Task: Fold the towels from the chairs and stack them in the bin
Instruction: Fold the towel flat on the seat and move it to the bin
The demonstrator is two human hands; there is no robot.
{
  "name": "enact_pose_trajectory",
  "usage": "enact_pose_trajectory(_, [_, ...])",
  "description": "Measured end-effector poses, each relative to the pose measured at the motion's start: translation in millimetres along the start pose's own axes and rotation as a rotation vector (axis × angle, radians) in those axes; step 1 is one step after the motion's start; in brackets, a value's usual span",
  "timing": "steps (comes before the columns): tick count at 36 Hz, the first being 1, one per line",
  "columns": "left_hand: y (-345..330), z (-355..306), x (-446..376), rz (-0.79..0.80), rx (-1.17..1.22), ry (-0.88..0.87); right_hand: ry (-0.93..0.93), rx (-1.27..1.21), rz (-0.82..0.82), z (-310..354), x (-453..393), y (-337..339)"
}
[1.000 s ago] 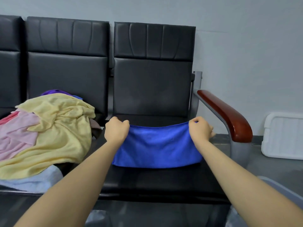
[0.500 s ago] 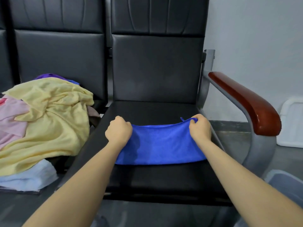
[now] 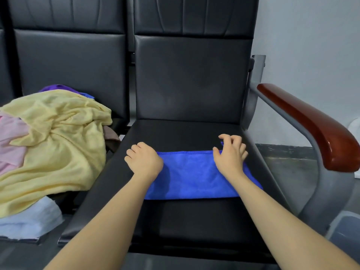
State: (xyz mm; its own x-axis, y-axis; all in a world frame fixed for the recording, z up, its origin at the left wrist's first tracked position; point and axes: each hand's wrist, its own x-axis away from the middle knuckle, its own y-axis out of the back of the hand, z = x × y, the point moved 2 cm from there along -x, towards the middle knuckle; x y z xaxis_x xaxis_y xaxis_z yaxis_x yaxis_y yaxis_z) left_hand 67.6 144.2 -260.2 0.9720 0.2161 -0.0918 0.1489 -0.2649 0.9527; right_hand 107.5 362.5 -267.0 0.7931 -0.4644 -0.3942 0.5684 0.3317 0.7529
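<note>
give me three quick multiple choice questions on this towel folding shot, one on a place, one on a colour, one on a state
1. Where does the blue towel lie?
A. on the right-hand chair seat
B. on the floor
C. over the armrest

2. What colour is the big towel on top of the pile?
A. green
B. yellow
C. black

3. How is the blue towel?
A. crumpled in a ball
B. hanging from the chair back
C. folded into a flat strip

Answers
1. A: it rests on the black seat beside the wooden armrest.
2. B: pale yellow cloth covers the heap.
3. C: it lies flat with straight edges under the left hand and right hand.
</note>
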Motion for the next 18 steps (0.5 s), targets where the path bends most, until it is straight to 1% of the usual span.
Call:
enact_pose_trajectory(2, [-3.3,4.1,2.8,0.013,-0.055,0.009,0.120,-0.023,0.095,2.4,1.8,-5.6])
enact_pose_trajectory(5, [-6.5,12.4,7.9,0.075,-0.131,0.027,0.301,-0.113,0.252,4.4,7.0,-10.7])
enact_pose_trajectory(8, [-6.9,20.4,14.7,0.077,-0.181,0.010,0.429,-0.080,0.394,1.8,15.0,-15.2])
enact_pose_trajectory(10, [-5.0,24.2,19.1,0.060,-0.177,-0.012,0.463,-0.010,0.462,1.2,19.6,-15.0])
enact_pose_trajectory(15, [-3.5,26.6,24.6,0.082,-0.126,-0.052,0.440,0.218,0.613,0.5,27.6,-10.9])
enact_pose_trajectory(18, [-0.6,26.6,26.2,0.010,-0.130,-0.123,0.416,0.310,0.688,0.4,34.1,-11.2])
